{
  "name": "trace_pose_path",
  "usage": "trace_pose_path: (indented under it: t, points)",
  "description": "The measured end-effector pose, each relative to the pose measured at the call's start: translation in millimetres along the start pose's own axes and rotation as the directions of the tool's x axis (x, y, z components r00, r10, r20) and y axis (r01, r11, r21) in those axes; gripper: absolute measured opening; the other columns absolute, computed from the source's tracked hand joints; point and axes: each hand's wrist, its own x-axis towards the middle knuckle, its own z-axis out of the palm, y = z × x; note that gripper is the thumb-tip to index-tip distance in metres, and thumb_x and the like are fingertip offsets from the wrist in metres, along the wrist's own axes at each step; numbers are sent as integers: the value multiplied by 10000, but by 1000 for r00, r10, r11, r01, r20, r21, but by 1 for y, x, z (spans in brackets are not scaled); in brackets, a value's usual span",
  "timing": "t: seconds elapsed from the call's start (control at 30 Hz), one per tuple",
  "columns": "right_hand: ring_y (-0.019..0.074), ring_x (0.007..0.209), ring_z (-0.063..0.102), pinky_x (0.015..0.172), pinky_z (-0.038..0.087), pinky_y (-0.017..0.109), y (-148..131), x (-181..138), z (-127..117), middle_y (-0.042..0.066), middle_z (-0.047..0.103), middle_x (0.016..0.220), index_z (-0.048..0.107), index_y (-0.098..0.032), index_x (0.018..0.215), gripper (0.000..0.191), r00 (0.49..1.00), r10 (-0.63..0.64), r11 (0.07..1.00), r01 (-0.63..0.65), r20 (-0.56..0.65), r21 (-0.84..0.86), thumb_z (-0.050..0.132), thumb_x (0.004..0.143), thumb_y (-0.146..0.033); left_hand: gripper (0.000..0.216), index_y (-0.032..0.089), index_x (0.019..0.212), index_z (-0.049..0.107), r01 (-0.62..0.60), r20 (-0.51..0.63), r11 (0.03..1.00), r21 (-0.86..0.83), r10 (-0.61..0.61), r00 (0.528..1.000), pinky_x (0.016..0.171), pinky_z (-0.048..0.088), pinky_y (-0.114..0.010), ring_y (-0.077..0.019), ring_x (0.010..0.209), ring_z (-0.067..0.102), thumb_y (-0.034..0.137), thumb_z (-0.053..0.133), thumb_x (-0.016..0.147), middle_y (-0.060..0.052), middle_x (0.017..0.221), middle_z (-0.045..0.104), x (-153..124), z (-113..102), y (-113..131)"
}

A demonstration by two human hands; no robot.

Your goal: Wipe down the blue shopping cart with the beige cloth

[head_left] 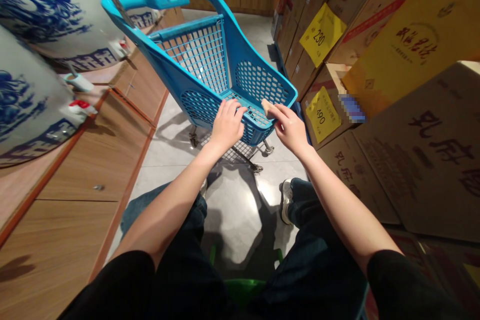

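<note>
In front of me stands a blue plastic shopping cart, its near basket edge just beyond my hands. My right hand is closed in a pinch at the cart's near right corner. Between its thumb and fingers sits a small pale tan piece, whose kind I cannot make out. Over the near edge, to the left, is my left hand, fingers slightly bent and apart, with nothing visible in it. Whether it touches the rim I cannot tell.
Large blue-and-white jars stand on a wooden cabinet along the left. Stacked cardboard boxes with yellow price signs line the right. Grey floor tiles run between. Part of a green seat shows below me.
</note>
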Motion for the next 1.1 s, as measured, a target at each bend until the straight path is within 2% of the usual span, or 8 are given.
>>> trace_pose_path:
  t: [0.1,0.27,0.37,0.5,0.6,0.73,0.97,1.1]
  points:
    - [275,1358,691,1137,616,454,-3,-3,6,109,746,1425,750,-230,1341,570,999,0,1000,0,-34,5,486,877,-31,485,119,1373,693,6,6,1000,3,-6,1000,1366,320,-646,-358,1531,525,116,491,933,-199,1438,676,0,0,1]
    - [247,1380,684,1162,605,415,-15,-8,6,91,742,1445,734,-241,1365,575,984,-176,984,175,12,25,483,900,-14,478,138,1370,694,7,6,1000,-4,-7,1000,1366,319,-653,-359,1535,519,126,498,934,-196,1441,676,0,0,0]
    - [253,1366,695,1128,625,413,-3,-4,2,87,730,1473,723,-253,1398,591,993,-116,993,116,31,19,488,904,-31,484,126,1373,691,8,11,1000,6,-8,1000,1370,318,-642,-359,1532,521,119,497,930,-200,1440,675,0,0,0]
    - [277,1363,695,1119,631,453,6,-1,5,105,738,1449,735,-235,1378,579,1000,4,1000,-4,-29,-17,487,892,-42,489,120,1380,689,7,15,1000,10,-7,1000,1366,320,-648,-359,1532,521,114,494,931,-201,1436,676,0,0,1]
    - [270,1362,692,1142,615,447,-8,-6,10,111,749,1418,745,-218,1341,564,996,-61,998,59,-63,-29,484,881,-22,487,122,1379,691,7,11,1000,6,-7,1000,1366,317,-649,-359,1532,520,118,495,933,-199,1443,673,0,0,1]
    - [247,1359,695,1136,613,396,-19,-9,6,109,742,1436,723,-220,1382,576,981,-194,981,194,1,2,478,903,-16,481,116,1376,692,4,7,1000,-3,-4,1000,1368,312,-647,-362,1529,518,126,493,938,-205,1435,673,0,0,0]
    - [278,1323,717,1088,644,443,8,-1,3,116,735,1453,724,-227,1388,566,999,-11,999,10,-30,-34,496,901,-50,473,130,1359,693,-2,-4,1000,-10,2,1000,1357,327,-654,-358,1519,527,123,497,929,-198,1422,672,0,0,0]
    - [268,1356,694,1143,618,464,-11,-7,9,105,749,1423,741,-233,1349,563,996,-83,996,82,-44,-21,486,890,-29,472,140,1359,690,2,-5,1000,-12,-3,1000,1359,320,-656,-355,1520,525,128,500,927,-190,1424,672,0,0,0]
